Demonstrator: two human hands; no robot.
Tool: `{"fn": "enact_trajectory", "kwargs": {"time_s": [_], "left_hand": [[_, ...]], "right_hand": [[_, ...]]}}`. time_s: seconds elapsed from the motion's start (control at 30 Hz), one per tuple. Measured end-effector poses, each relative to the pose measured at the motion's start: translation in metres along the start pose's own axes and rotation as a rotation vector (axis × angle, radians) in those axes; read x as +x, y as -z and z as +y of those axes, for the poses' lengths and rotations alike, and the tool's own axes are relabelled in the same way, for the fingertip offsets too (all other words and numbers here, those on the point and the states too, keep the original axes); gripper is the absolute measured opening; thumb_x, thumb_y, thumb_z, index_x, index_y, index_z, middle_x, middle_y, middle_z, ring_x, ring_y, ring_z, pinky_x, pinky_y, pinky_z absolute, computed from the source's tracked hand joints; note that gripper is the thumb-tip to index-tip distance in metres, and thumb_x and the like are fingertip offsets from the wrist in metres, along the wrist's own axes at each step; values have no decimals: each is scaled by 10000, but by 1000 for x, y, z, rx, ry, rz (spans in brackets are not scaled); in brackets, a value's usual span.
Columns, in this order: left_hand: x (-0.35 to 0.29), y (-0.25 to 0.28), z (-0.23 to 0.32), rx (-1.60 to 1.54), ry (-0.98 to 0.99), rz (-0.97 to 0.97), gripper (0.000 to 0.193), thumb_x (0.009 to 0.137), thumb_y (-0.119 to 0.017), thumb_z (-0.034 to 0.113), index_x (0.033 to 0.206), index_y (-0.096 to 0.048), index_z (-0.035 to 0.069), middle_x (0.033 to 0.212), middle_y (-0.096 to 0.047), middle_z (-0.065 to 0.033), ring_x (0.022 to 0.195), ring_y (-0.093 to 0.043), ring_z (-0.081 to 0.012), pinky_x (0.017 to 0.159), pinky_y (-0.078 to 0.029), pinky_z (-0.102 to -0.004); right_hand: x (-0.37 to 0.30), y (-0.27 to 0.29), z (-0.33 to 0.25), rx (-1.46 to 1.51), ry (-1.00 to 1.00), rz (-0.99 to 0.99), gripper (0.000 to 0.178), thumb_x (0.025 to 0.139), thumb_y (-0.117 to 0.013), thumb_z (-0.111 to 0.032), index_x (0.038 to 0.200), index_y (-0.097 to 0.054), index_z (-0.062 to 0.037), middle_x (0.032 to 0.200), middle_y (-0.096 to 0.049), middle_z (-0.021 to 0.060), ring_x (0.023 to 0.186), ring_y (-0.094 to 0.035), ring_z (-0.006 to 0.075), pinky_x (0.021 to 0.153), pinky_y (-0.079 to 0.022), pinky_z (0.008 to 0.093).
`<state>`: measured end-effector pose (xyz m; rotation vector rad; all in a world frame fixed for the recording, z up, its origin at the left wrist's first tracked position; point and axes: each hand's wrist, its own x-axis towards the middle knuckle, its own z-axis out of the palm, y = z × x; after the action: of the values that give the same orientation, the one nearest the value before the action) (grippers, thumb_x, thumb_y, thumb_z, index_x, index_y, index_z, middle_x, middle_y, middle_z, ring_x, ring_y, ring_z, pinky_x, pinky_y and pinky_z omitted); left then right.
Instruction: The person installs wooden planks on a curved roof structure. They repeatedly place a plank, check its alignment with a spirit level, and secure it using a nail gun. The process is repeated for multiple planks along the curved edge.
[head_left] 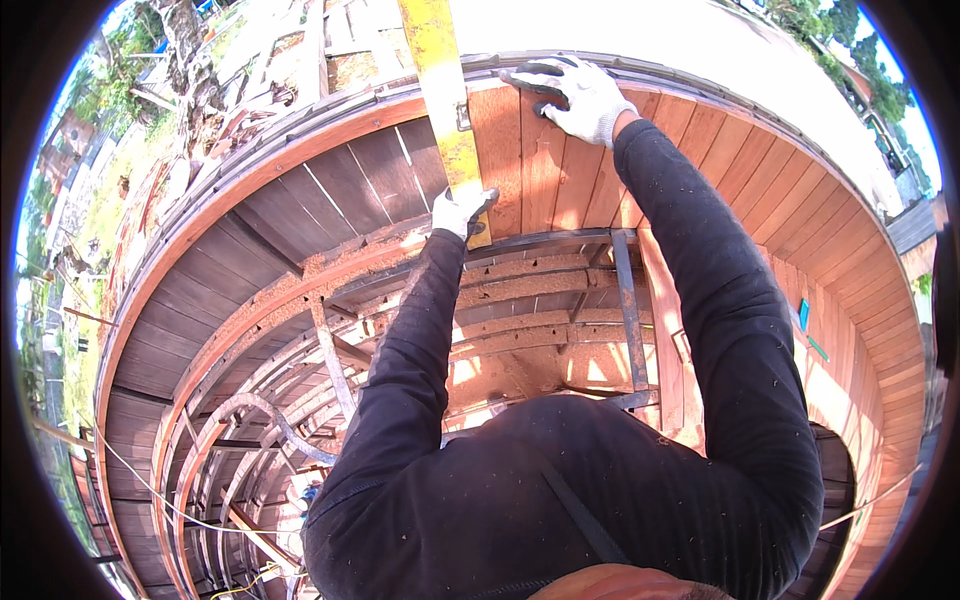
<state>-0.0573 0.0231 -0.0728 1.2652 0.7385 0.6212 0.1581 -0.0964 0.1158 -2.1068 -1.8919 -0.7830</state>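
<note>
A long yellow spirit level (pixel 437 75), worn and scuffed, lies across the curved wooden wall and reaches beyond its outer edge. My left hand (pixel 458 212), in a white glove with dark fingertips, is closed round the level's near end. Some of its fingers are hidden. To the right of the level, my right hand (pixel 582 102), gloved the same way, rests at the top rim with fingers spread. Reddish planks (pixel 545 165) lie under and beside it. Darker planks (pixel 335 185) with bright gaps between them run left of the level.
Curved wooden ribs (pixel 300 285) sweep round below and to the left. A grey metal post (pixel 629 300) stands under the planking. A hose (pixel 262 405) and a thin cord (pixel 165 497) run at lower left. Outside the wall are a tree trunk (pixel 185 55) and scattered timber.
</note>
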Motion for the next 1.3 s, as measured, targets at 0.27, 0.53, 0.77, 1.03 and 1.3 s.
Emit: {"fn": "enact_trajectory", "kwargs": {"time_s": [0.27, 0.53, 0.77, 1.03, 1.3], "left_hand": [[-6, 1, 11, 72, 59, -17, 510, 707, -857, 303, 1101, -626, 75, 982, -659, -21, 852, -644, -144, 616, -549, -323], [-9, 3, 35, -89, -178, -117, 357, 773, -803, 116, 1067, -610, 54, 934, -662, -18, 809, -635, -117, 702, -525, -267], [1, -9, 107, -125, -456, -109, 393, 737, -840, 102, 1044, -597, 63, 902, -646, -1, 795, -598, -93, 718, -501, -248], [5, -12, 99, -172, -423, -74, 346, 741, -842, 107, 1008, -628, 55, 890, -648, 6, 775, -595, -75, 681, -488, -219], [12, -12, 92, -171, -463, -58, 352, 736, -846, 122, 997, -622, 48, 843, -637, 11, 701, -575, -67, 619, -471, -209]], "right_hand": [[4, 42, -21, 24, -58, -229, 518, 912, -562, -329, 1409, -441, -249, 1436, -442, 74, 1339, -385, 317, 1140, -300, 443], [0, 42, -22, 15, 39, -92, 536, 889, -586, -252, 1404, -450, -305, 1384, -492, 41, 1280, -438, 276, 1113, -341, 423], [1, 31, -14, 96, -9, -126, 515, 890, -611, -317, 1385, -475, -282, 1405, -464, 98, 1316, -400, 357, 1114, -320, 488], [1, 38, -18, 28, 37, -98, 552, 871, -607, -268, 1401, -454, -289, 1385, -484, 59, 1286, -428, 280, 1115, -330, 425], [1, 45, -23, -30, 53, -104, 596, 880, -587, -256, 1439, -397, -338, 1377, -499, 30, 1284, -437, 247, 1127, -320, 404]]}}
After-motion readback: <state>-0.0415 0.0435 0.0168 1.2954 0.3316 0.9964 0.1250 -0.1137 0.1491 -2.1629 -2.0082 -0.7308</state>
